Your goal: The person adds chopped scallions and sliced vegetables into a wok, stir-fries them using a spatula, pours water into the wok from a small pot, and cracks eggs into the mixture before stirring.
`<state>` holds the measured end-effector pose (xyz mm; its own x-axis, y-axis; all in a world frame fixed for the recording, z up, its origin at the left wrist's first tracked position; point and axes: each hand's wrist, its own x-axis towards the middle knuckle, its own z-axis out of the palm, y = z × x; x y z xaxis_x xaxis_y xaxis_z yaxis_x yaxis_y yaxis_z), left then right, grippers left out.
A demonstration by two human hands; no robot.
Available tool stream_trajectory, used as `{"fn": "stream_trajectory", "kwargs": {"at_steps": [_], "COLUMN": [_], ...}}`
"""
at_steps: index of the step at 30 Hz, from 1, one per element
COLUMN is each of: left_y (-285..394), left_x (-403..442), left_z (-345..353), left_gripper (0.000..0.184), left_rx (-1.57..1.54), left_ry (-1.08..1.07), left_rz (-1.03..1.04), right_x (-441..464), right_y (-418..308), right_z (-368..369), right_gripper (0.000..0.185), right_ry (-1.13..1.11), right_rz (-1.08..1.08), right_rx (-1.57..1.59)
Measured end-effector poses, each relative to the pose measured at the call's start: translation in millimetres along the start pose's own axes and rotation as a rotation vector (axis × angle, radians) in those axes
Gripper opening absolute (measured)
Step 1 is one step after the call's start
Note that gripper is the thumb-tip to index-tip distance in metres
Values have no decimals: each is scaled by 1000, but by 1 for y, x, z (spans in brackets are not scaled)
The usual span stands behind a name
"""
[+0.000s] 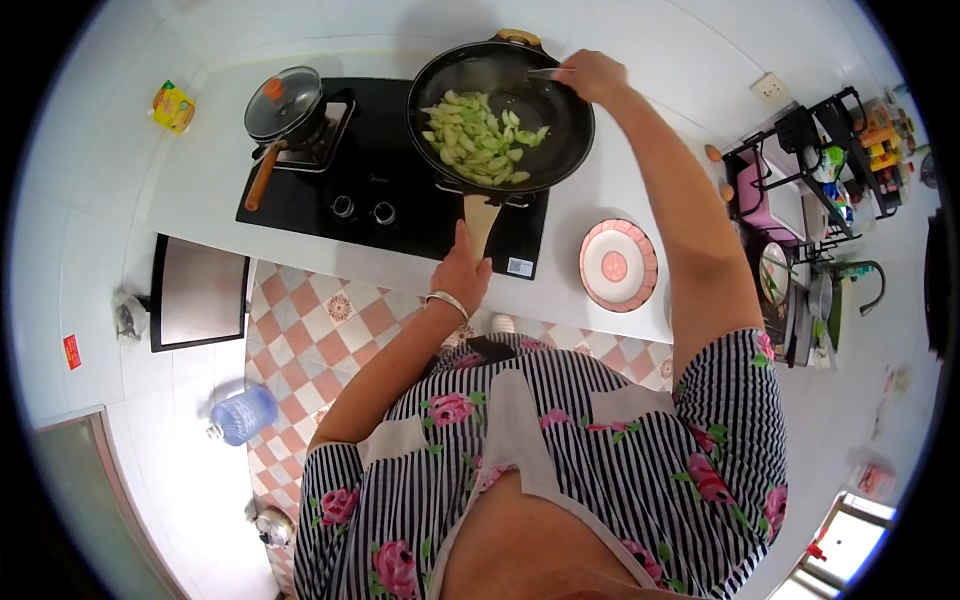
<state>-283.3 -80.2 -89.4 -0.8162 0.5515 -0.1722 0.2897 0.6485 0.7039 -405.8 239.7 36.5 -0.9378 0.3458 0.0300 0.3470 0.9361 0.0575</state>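
My left hand [462, 277] is wrapped round the pale handle of a black wok [562, 150] that sits over the right side of the stove. Pieces of sliced green vegetable [472, 138] lie in the wok, mostly toward its left and near side. At the wok's upper right rim, my right hand [597, 78] is closed on a thin metal utensil [545, 72]; only a short length shows, so its kind is unclear. A white plate with a pink rim [635, 291] stands on the counter, right of the stove and below my right forearm.
A lidded saucepan [283, 108] with a wooden handle sits on the left burner of the black stove [375, 150]. On the right, a dish rack [830, 170] stands near the sink. Brown eggs [713, 153] lie by the wall. A blue water jug [244, 415] is on the floor.
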Motion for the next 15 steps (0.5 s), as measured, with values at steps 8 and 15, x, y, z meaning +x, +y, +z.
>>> {"fn": "stream_trajectory", "kwargs": {"at_steps": [8, 15], "left_y": [0, 2], "left_x": [1, 4], "left_z": [-3, -5], "left_gripper": [76, 79], "left_rx": [-1, 8], "left_ry": [-36, -119], "left_rz": [-20, -73], "right_x": [-112, -216], "right_y": [-24, 1], "right_z": [-28, -70], "right_gripper": [21, 22], "right_ry": [209, 249], "right_rz": [-463, -337], "right_rx": [-189, -139]}}
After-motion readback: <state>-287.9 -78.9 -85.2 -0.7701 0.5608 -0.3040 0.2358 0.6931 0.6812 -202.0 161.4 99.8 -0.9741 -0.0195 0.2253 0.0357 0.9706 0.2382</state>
